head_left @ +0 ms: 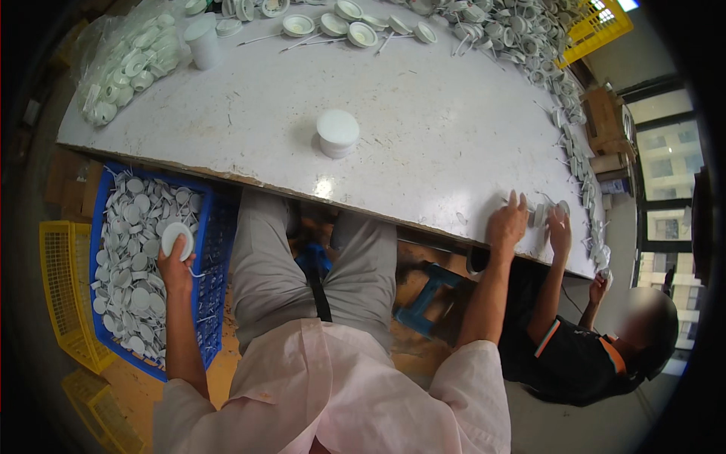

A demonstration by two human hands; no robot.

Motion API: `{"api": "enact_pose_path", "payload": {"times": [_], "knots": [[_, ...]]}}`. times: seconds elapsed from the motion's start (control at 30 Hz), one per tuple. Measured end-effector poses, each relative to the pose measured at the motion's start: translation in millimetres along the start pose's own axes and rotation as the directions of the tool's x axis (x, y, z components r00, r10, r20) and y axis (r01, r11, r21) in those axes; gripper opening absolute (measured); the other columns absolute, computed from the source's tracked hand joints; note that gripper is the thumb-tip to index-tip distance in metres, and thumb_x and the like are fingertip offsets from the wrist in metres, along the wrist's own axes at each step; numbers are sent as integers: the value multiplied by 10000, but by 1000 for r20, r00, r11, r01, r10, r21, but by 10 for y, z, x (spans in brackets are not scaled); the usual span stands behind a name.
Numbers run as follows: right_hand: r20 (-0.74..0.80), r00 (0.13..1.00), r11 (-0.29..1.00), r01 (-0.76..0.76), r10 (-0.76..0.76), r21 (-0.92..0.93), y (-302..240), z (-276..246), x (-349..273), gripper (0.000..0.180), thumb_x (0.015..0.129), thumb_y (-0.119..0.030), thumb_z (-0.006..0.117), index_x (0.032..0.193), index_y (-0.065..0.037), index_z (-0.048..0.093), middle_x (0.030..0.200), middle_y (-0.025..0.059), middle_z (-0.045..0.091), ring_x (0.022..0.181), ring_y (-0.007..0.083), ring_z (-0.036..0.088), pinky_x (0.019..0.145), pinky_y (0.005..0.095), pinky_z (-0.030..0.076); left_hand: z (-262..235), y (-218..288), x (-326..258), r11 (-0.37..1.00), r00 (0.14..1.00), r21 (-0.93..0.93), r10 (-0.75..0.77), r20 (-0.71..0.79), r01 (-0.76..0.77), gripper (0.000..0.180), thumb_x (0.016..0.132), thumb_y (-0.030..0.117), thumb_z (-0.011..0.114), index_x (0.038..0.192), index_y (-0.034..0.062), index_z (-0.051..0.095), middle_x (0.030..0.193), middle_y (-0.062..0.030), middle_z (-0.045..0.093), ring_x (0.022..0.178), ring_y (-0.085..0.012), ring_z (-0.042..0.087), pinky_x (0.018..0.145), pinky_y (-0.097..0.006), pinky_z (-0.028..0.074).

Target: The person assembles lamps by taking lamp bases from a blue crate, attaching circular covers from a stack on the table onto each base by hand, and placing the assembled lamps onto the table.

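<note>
Item: white round disc (177, 240), left of frame at mid-height, held over the blue crate (214, 250). The left hand (175, 261) has its fingers closed round the disc's lower rim; a thin lead appears to trail from it towards the crate.

Item: blue crate, lower left, beside the person's knee and below the table edge, heaped with loose white discs (132, 265) with thin leads. Judged risk: the trailing lead may snag on its neighbours as the disc comes up, dragging others over the rim to the floor.

Item: right hand (505, 225), right of centre, fingers spread and resting flat on the near edge of the white table (249, 121). It grips nothing that shows.

Item: a co-worker's hand (560, 229), just beside the right hand, at a small white part (538, 215) on the same edge. Judged risk: the two hands are close enough to knock each other or push the part off the table.

Item: short stack of white discs (337, 132), centre of the table, standing alone.

Item: clear bag of white parts (132, 64), upper left, with a white cup (203, 41) beside it.

Item: loose white fittings (522, 38), strewn along the far and right edges. Judged risk: those at the rim could slide off if nudged.

Item: yellow crates (64, 295), far lower left.
</note>
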State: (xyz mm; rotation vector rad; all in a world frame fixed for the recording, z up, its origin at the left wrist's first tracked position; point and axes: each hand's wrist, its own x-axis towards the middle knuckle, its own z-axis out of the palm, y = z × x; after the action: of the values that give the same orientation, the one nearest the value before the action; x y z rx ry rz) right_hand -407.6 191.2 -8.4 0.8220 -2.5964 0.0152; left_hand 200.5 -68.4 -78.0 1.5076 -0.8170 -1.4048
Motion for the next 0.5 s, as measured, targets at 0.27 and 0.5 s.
{"api": "enact_pose_path", "payload": {"times": [0.27, 0.5], "knots": [[213, 950, 961, 254, -227, -108, 484, 274, 215, 220, 908, -218, 440, 921, -95, 622, 976, 158, 608, 897, 342, 598, 740, 454, 480, -812, -414, 254, 998, 967, 52, 48, -250, -36, 499, 663, 131, 802, 1091, -14, 592, 964, -99, 654, 788, -175, 637, 666, -270, 507], [-11, 873, 849, 477, -488, 228, -579, -71, -96, 151, 847, -113, 540, 976, -61, 601, 1053, 123, 609, 974, 328, 581, 796, 420, 477, -618, -151, 63, 993, 945, 66, 116, -304, -101, 495, 663, 114, 794, 1088, -36, 591, 963, -112, 652, 853, -187, 624, 753, -295, 489]]}}
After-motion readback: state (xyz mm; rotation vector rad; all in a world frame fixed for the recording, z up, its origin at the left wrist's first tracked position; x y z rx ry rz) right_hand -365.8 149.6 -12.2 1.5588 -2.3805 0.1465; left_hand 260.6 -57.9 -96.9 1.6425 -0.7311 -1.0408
